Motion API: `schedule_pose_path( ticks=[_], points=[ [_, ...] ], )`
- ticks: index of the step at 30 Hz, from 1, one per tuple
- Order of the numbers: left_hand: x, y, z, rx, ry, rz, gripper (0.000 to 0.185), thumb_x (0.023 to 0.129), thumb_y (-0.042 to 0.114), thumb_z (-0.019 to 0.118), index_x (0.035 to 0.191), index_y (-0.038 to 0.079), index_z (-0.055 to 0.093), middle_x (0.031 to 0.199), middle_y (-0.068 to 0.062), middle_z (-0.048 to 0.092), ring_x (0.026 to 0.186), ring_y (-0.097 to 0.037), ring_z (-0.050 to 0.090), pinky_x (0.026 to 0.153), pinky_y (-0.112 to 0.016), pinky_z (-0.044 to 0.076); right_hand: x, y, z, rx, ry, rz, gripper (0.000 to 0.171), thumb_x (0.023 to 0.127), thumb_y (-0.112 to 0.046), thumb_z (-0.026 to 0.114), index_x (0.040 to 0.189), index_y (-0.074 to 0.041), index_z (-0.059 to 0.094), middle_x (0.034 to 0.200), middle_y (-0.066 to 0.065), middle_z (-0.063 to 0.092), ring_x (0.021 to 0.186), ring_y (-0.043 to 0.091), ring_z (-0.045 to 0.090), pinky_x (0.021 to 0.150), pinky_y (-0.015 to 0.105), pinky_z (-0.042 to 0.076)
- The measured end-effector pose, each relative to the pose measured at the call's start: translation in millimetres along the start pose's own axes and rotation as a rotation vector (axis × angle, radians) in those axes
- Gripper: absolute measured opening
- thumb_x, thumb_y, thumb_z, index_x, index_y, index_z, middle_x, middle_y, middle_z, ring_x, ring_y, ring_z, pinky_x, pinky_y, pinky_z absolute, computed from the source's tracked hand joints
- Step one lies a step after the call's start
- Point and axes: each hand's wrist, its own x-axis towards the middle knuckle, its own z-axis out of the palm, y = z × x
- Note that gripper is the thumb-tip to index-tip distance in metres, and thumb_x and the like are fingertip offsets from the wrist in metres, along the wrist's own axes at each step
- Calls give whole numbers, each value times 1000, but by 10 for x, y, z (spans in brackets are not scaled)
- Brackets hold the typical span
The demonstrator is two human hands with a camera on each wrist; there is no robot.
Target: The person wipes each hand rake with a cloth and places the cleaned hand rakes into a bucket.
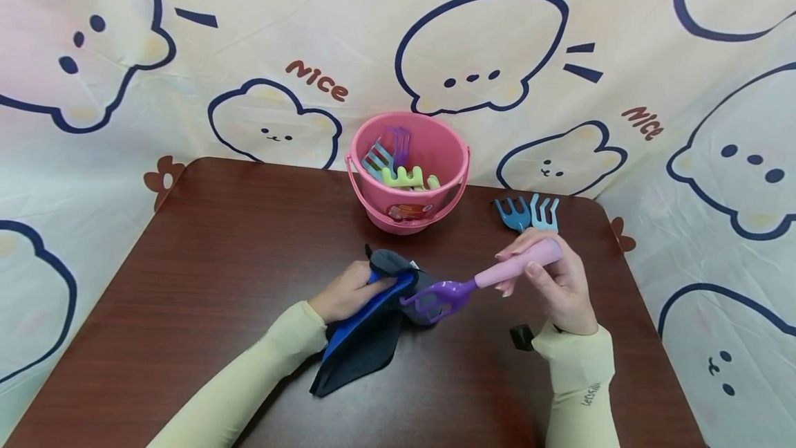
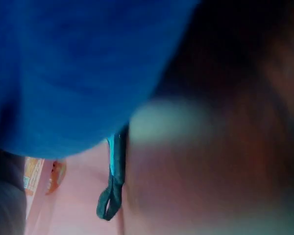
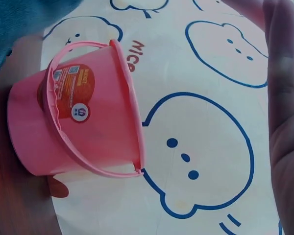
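right hand (image 1: 560,282) grips rake (image 1: 479,282) handle — head against left hand's (image 1: 345,292) cloth (image 1: 367,327)

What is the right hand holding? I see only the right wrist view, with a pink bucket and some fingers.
Observer: The right hand grips the pink handle of a purple toy rake.
Operator: Where does the rake head point?
Observer: Toward the left hand, which holds a blue and dark cloth against the rake head.
Operator: Is the pink bucket empty?
Observer: No. The head view shows several toy rakes standing inside it.
Operator: Is anything else on the table?
Observer: Yes, two blue toy rakes lie to the right of the bucket, just behind the right hand.
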Motion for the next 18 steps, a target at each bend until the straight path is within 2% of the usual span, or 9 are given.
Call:
schedule_pose_path(
  ticks=[3,5,7,10,11,13,16,18],
  points=[
    [-51,50,7,-129,46,-68,37,112,20,43,137,-2,57,120,-16,67,110,-26,62,101,-40,48,-7,2,-10,9,5,23,19,102,4,54,113,18,54,114,18,72,74,20,74,69,26,60],
    [-69,119,26,-167,52,-39,39,111,17,43,141,-5,54,134,-22,62,124,-29,58,112,-43,43,2,12,18,-24,-11,46,18,102,5,53,114,18,54,114,16,72,73,20,73,71,27,60],
    [-67,190,64,-109,26,35,40,108,16,48,143,-3,52,141,-20,60,129,-28,56,115,-45,41,11,21,77,-36,-37,95,18,101,6,52,116,16,54,114,15,70,72,20,73,70,28,60],
    [-22,297,163,24,-12,182,35,102,13,61,135,4,59,127,-10,67,114,-16,61,103,-34,51,30,39,203,-30,-82,149,18,102,6,53,117,14,53,113,16,68,71,20,71,67,30,61],
    [-12,327,198,67,-9,217,34,100,13,66,132,7,61,122,-7,68,108,-17,62,98,-35,54,34,45,247,-21,-98,170,18,102,6,54,118,14,52,113,17,68,71,21,71,64,32,62],
    [-3,380,261,110,31,263,30,95,11,73,124,10,64,111,-4,69,97,-14,61,91,-32,57,43,50,329,-27,-122,203,18,101,6,56,118,12,52,113,16,67,73,21,71,65,33,62],
    [-9,412,311,118,136,312,30,90,1,78,116,7,65,105,-6,71,91,-16,65,89,-34,60,51,48,412,-22,-138,252,19,101,4,58,118,10,51,114,15,67,76,21,72,66,34,63],
    [-8,412,319,108,183,321,31,87,-3,79,114,6,66,103,-8,72,90,-17,65,90,-35,60,53,38,440,-26,-136,276,19,101,4,58,117,8,51,115,13,67,78,21,72,67,35,63]
  ],
)
